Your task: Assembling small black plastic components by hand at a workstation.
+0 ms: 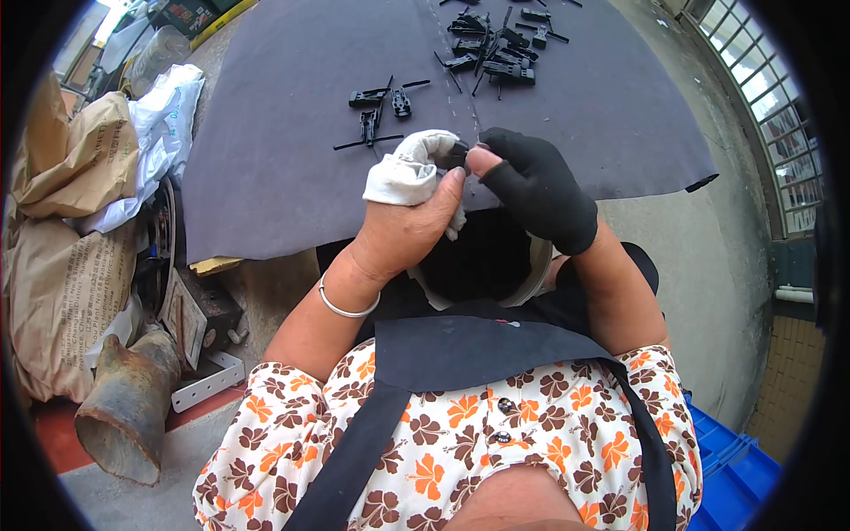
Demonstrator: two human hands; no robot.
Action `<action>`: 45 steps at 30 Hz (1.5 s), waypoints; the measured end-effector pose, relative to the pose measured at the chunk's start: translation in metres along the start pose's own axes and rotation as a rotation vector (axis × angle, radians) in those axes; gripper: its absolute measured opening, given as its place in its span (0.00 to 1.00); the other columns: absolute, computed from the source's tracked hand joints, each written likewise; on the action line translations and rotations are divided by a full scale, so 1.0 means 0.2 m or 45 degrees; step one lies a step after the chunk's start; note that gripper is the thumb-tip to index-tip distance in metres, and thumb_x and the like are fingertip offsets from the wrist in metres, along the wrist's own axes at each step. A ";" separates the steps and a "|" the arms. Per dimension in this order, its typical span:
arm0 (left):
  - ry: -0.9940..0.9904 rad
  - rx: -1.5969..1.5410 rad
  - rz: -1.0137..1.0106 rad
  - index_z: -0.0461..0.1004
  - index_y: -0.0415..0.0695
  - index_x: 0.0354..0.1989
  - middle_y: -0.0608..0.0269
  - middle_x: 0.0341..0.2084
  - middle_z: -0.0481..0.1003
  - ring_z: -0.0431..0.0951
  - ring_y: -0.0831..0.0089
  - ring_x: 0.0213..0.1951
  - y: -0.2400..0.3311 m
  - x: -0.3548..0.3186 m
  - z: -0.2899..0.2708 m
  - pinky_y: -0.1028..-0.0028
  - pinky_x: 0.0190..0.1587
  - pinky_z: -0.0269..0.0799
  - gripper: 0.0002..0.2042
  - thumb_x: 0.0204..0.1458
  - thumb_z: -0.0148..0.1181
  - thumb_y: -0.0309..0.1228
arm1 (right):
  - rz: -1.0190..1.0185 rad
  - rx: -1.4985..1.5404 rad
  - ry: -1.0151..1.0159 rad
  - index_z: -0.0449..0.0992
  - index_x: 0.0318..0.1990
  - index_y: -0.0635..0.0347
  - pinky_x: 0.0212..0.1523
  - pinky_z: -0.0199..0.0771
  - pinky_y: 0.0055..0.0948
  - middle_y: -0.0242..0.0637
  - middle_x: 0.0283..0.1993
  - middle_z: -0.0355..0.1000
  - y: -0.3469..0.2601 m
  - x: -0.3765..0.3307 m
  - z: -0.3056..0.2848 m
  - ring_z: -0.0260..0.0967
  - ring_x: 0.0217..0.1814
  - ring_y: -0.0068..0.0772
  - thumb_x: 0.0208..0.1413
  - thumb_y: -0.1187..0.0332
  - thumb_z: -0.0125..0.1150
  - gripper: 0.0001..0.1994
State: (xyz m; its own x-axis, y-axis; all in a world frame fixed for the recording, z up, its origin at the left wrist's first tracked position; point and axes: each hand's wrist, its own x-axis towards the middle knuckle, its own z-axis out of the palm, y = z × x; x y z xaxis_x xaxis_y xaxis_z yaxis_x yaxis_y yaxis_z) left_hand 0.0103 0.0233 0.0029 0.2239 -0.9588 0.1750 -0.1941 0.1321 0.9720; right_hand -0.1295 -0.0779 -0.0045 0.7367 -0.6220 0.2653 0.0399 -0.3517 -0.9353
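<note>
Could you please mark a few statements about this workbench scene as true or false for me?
1. The right hand wears a black glove. True.
2. The left hand is wholly bare. False: white cloth wraps its fingers, and a silver bangle sits on the wrist.
3. Both hands meet on a small black part above the dark mat. True.
4. The black plastic parts at the far end of the mat lie in a blue crate. False: they lie loose on the mat; the blue crate is at the lower right.
5. Brown paper sacks are at the person's left. True.
</note>
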 end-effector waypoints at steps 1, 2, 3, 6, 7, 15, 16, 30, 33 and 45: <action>0.035 -0.013 -0.042 0.67 0.36 0.43 0.64 0.19 0.73 0.72 0.81 0.19 0.00 0.00 0.01 0.81 0.22 0.68 0.11 0.52 0.54 0.24 | 0.000 0.000 -0.003 0.73 0.30 0.66 0.30 0.64 0.25 0.36 0.22 0.68 0.00 -0.01 0.00 0.60 0.25 0.20 0.56 0.68 0.55 0.09; 0.069 -0.025 -0.084 0.68 0.36 0.42 0.62 0.20 0.73 0.73 0.77 0.20 0.01 -0.01 0.02 0.78 0.24 0.69 0.11 0.51 0.54 0.24 | 0.029 -0.125 -0.024 0.73 0.32 0.66 0.31 0.64 0.25 0.37 0.22 0.68 0.00 -0.02 0.01 0.61 0.26 0.20 0.56 0.68 0.53 0.09; 0.069 -0.025 -0.085 0.68 0.36 0.42 0.62 0.20 0.73 0.73 0.77 0.20 -0.01 0.00 0.01 0.78 0.24 0.69 0.11 0.51 0.54 0.24 | 0.058 -0.249 -0.042 0.74 0.34 0.67 0.31 0.64 0.26 0.37 0.23 0.69 -0.01 -0.02 0.02 0.61 0.27 0.20 0.57 0.67 0.52 0.10; 0.218 0.631 0.592 0.71 0.37 0.39 0.57 0.24 0.75 0.75 0.65 0.25 -0.07 0.03 0.01 0.73 0.30 0.71 0.10 0.47 0.56 0.24 | 0.038 -0.177 0.040 0.74 0.36 0.67 0.32 0.65 0.25 0.37 0.24 0.70 0.02 -0.02 0.05 0.61 0.27 0.21 0.57 0.68 0.51 0.10; 0.235 0.659 0.575 0.71 0.37 0.38 0.54 0.27 0.74 0.75 0.61 0.28 -0.06 0.02 0.02 0.71 0.33 0.71 0.11 0.45 0.57 0.24 | 0.038 -0.176 0.041 0.74 0.36 0.67 0.32 0.65 0.25 0.37 0.24 0.70 0.02 -0.02 0.05 0.61 0.27 0.21 0.57 0.68 0.51 0.10; 0.173 0.289 0.344 0.69 0.36 0.40 0.58 0.29 0.74 0.74 0.67 0.28 -0.04 0.02 0.01 0.72 0.35 0.70 0.12 0.48 0.59 0.26 | 0.044 -0.158 -0.065 0.75 0.38 0.65 0.34 0.67 0.23 0.35 0.29 0.72 -0.01 -0.01 -0.04 0.65 0.31 0.18 0.56 0.70 0.54 0.08; 0.126 0.083 0.201 0.67 0.37 0.42 0.59 0.30 0.73 0.72 0.72 0.27 -0.02 0.01 0.00 0.75 0.32 0.68 0.12 0.50 0.57 0.26 | 0.040 -0.157 -0.068 0.75 0.38 0.65 0.34 0.67 0.23 0.35 0.29 0.72 0.00 -0.01 -0.05 0.65 0.31 0.18 0.56 0.70 0.54 0.08; -0.206 -0.119 -0.209 0.63 0.36 0.47 0.70 0.19 0.68 0.64 0.87 0.21 0.04 0.00 0.01 0.83 0.23 0.62 0.12 0.54 0.47 0.24 | -0.061 -0.185 0.044 0.75 0.32 0.64 0.28 0.63 0.19 0.26 0.23 0.68 0.04 -0.02 -0.04 0.59 0.25 0.15 0.48 0.73 0.63 0.06; -0.137 -0.352 -0.295 0.65 0.37 0.43 0.70 0.22 0.67 0.63 0.88 0.22 0.03 0.00 0.02 0.84 0.25 0.61 0.10 0.53 0.48 0.24 | 0.078 -0.104 -0.135 0.74 0.32 0.65 0.28 0.63 0.22 0.28 0.23 0.68 0.02 -0.01 -0.08 0.59 0.25 0.17 0.52 0.69 0.59 0.07; -0.049 0.632 0.379 0.70 0.33 0.30 0.46 0.31 0.70 0.72 0.50 0.29 0.03 -0.02 0.05 0.65 0.35 0.69 0.05 0.46 0.49 0.21 | -0.070 -0.086 -0.141 0.74 0.34 0.67 0.30 0.65 0.28 0.38 0.21 0.69 0.02 -0.04 0.00 0.61 0.25 0.22 0.57 0.67 0.52 0.11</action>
State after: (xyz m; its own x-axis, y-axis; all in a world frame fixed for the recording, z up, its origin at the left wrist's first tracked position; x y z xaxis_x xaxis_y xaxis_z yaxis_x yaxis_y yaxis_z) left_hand -0.0011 0.0249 0.0073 0.0578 -0.9082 0.4146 -0.6702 0.2725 0.6903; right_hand -0.1345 -0.0738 -0.0109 0.8049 -0.5208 0.2845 0.0391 -0.4319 -0.9011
